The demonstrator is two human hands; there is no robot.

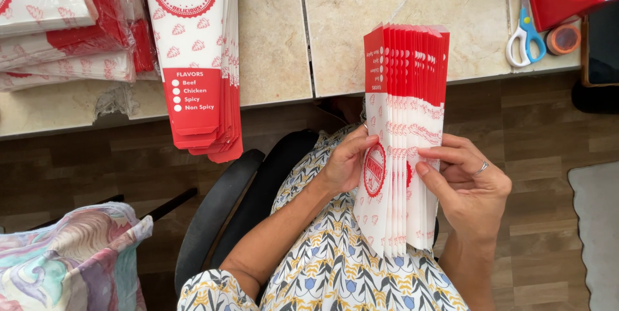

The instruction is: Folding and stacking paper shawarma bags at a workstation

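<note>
below tiled counter (pixel 387 1) (scissors (pixel 525 40) on it), left hand (pixel 345 163) and right hand (pixel 467 188) clasp fanned paper sleeves (pixel 403 137).

The scene is brightly and evenly lit with soft, daylight-like light; the pale tiled counter (pixel 387 21) at twelve o'clock is the brightest area and shows a mild sheen but no hard glare. Shadows are gentle: a dark band lies under the counter's edge, and the wooden floor (pixel 548 143) toward three o'clock sits dimmer. The fanned stack of red-and-white paper sleeves (pixel 403 137) at the centre is sharp, its edges crisp. The patterned cloth (pixel 71 259) at eight o'clock looks slightly soft. Straight lines bow slightly near the frame's edges, as from a wide lens.
</note>
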